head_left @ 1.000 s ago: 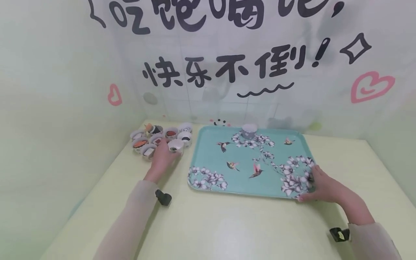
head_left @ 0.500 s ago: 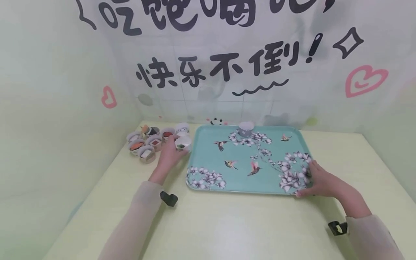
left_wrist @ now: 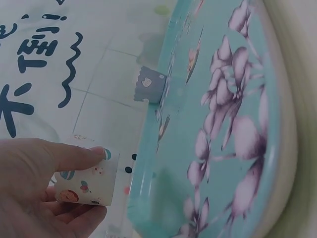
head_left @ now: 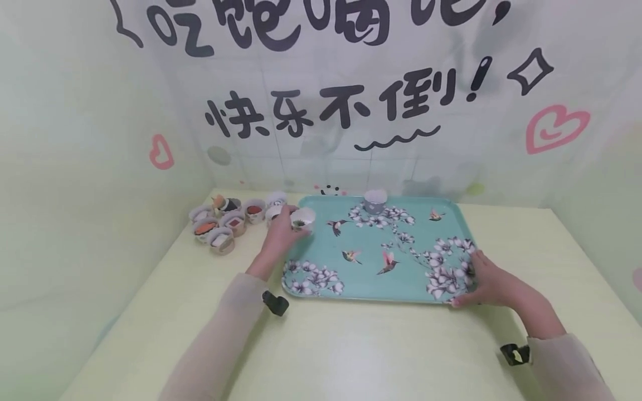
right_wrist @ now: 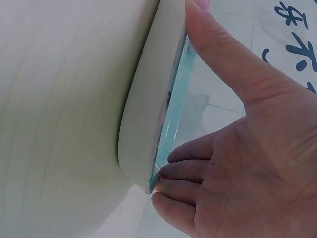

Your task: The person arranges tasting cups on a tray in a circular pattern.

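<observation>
My left hand (head_left: 277, 238) grips a white paper cup (head_left: 304, 221) over the tray's left edge; something small and dark green shows inside it. In the left wrist view the cup's side (left_wrist: 89, 186) carries colourful little prints, with the thumb on the near side and the fingers behind and under it. My right hand (head_left: 494, 283) spans the front right corner of a turquoise tray (head_left: 361, 284) printed with birds and flowers. Its thumb touches the front rim, and the fairly straight fingers (right_wrist: 183, 191) reach along the right side. A grey-blue cup (head_left: 374, 205) stands at the tray's back edge.
Left of the tray, several paper cups with small items inside cluster at the table's back left corner, among them one with an orange piece (head_left: 204, 229) and one with a white piece (head_left: 222, 241). A printed white backdrop (head_left: 321, 161) rises behind the table.
My left hand has lifted the white cup out of the cluster and carried it right, to over the tray's left edge. The right hand keeps its place at the tray corner.
</observation>
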A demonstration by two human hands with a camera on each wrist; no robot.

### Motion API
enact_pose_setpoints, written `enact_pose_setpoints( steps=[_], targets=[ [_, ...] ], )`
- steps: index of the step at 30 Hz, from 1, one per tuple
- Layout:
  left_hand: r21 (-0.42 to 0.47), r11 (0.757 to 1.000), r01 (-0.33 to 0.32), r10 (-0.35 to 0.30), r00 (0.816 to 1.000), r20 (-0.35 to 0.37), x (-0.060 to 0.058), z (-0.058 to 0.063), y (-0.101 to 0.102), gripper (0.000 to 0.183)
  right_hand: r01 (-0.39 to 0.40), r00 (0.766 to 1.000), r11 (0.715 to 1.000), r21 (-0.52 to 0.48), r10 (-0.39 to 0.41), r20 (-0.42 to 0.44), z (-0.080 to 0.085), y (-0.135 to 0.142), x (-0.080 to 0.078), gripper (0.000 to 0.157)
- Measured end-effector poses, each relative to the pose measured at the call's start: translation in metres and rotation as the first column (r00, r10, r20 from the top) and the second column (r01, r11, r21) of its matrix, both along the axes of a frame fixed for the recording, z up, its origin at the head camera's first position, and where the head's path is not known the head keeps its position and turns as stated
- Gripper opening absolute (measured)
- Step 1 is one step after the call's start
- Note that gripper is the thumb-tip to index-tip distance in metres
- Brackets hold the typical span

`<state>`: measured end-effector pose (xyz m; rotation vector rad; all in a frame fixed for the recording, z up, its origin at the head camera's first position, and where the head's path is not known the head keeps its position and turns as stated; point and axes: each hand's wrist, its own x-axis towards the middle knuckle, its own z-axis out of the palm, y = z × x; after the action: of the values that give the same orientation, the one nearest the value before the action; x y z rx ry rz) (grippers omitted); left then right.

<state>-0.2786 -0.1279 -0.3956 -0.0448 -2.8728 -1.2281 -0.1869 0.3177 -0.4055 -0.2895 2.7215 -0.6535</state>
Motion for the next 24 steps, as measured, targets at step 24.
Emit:
enact_pose_setpoints(
  steps=[24],
  targets=[
    [0.046,0.984,0.170,-0.171,0.985,0.021,-0.016,-0.009,0.100,0.066,0.005,1.000,1.000,-0.025,-0.005,-0.026,0.001,-0.003,0.006,0.137]
  ],
)
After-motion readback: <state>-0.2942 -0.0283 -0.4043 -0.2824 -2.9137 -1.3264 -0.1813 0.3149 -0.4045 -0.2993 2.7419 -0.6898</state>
